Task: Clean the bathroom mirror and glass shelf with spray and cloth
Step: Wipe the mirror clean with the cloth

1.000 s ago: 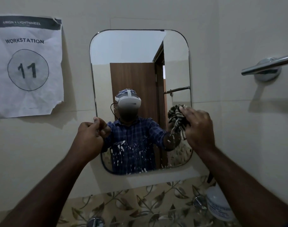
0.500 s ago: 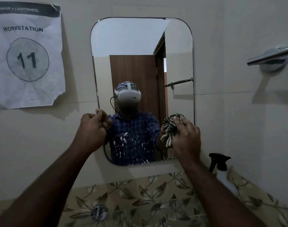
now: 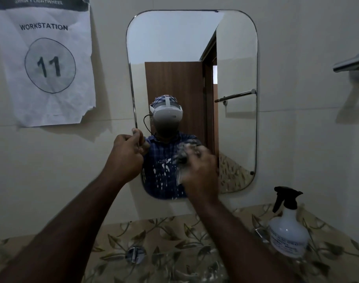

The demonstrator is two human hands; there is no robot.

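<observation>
Two hands are up at the mirror (image 3: 191, 50), and we judge the wiping to be partway through. Our left hand (image 3: 126, 158) is curled around the mirror's left edge, fingers and thumb pinching the rim to steady it. Our right hand (image 3: 199, 172) clutches the striped cloth (image 3: 183, 158) and presses it against the lower middle of the glass; both hand and cloth are blurred, so the exact finger placement is hard to read. White droplets of spray (image 3: 164, 170) sit on the glass just left of the cloth, between our two hands, not yet wiped. The spray bottle (image 3: 287, 231) stands upright on the glass shelf (image 3: 260, 233) low on the right, well apart from both hands. A metal shelf bracket (image 3: 134, 255) shows below the mirror, and a paper sign (image 3: 43, 64) hangs on the wall to the left.

What could go wrong: if we push hard with the cloth, the mirror may shift or rock on its mount, which is likely why the left hand braces it. A wide stroke to the right and down could bring our forearm against the bottle and tip it off the shelf. Droplets left too long may run down or dry into streaks.
</observation>
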